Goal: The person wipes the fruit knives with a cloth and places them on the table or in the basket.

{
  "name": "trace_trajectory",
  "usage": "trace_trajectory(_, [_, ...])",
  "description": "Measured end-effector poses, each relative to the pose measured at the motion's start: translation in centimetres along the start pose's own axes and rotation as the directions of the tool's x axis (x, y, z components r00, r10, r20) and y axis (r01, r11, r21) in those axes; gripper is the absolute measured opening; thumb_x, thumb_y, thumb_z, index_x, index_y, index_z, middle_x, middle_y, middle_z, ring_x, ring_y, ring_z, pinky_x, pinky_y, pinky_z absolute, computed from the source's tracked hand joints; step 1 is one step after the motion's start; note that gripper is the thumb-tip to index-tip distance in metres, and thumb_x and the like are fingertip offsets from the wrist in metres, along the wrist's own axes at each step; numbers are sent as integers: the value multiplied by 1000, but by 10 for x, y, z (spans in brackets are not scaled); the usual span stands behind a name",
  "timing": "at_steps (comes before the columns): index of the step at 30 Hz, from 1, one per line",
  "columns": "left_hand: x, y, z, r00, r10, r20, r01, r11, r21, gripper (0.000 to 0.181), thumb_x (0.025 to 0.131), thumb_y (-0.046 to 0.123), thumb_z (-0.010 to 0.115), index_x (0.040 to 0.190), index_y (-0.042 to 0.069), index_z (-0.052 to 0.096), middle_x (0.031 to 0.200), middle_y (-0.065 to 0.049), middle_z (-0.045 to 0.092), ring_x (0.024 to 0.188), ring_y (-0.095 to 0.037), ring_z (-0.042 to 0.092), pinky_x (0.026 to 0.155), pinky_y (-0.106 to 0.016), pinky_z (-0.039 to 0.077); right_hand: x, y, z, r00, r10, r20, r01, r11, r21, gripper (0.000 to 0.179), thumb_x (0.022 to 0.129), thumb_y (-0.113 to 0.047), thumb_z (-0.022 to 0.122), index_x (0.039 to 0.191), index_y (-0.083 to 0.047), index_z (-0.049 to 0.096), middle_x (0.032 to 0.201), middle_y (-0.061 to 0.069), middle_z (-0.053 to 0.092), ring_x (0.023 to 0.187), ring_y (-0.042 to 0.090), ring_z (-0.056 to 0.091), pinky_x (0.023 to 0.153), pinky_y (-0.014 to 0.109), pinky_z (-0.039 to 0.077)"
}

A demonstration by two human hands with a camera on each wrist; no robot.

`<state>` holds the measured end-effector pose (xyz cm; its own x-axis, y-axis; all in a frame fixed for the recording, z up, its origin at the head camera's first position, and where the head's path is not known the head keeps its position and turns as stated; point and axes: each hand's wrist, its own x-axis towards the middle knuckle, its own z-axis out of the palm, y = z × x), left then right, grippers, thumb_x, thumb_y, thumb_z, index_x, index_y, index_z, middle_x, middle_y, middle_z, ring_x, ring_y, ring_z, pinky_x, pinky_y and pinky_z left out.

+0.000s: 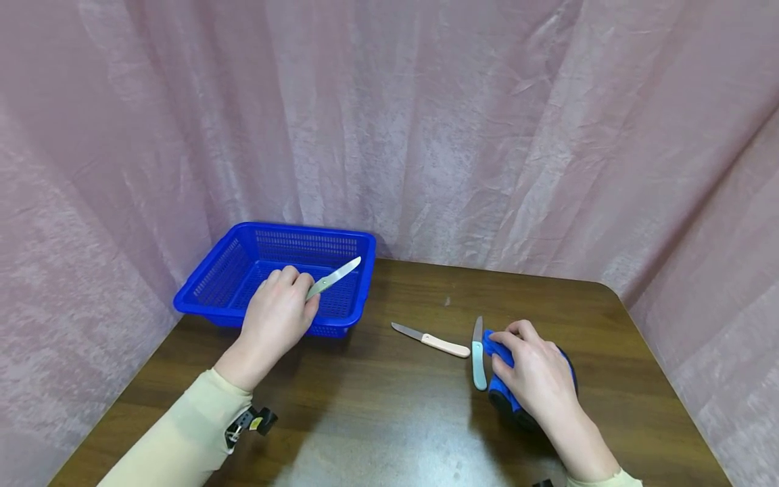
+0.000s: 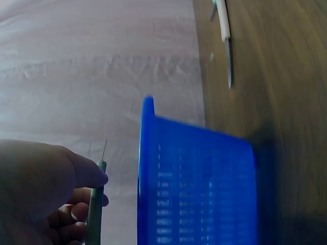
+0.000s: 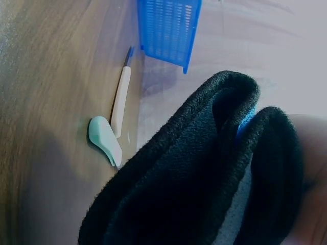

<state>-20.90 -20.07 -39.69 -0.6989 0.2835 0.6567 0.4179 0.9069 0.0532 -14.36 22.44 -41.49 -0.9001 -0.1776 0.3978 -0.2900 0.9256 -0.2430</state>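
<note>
My left hand [image 1: 276,308] grips a paring knife [image 1: 341,272] by its pale green handle, blade pointing up and to the right. It is held over the blue plastic basket [image 1: 310,230], overlapping the inside in the head view. Over at the right, my right hand [image 1: 538,372] grips a blue cloth item [image 1: 504,392] with black trim, its fingers curled over the top. The right wrist view shows the item's folded black edge [image 3: 153,148] and dark inside. Beside it lie a knife with a turquoise handle [image 1: 479,365] and one with a cream handle [image 1: 446,345].
Everything stands on a brown wooden table [image 1: 377,412] with a rounded far right corner. A pink curtain [image 1: 389,135] hangs behind and along both sides. The basket sits at the back left, close to the curtain.
</note>
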Motion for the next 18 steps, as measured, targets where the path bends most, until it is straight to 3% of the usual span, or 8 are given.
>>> trace_trajectory(8, [4,-25,4,997,-62,50,61,998,24,17,93,11,83,93,0,70,83,-15,61,75,-41,61,60,-56,53,-2,0,2,1000,2,-3,-2,1000,-1,31,91,-14,85,122,-14,84,119,8,68,84,35,70,74,56,58])
trace_trajectory(18, [8,-52,8,987,-122,105,116,991,65,19,95,12,80,94,-2,67,86,-19,61,78,-43,62,61,-60,54,0,-3,5,1000,-7,12,7,1000,-2,32,90,-13,88,122,-14,85,117,9,68,85,36,71,77,56,59])
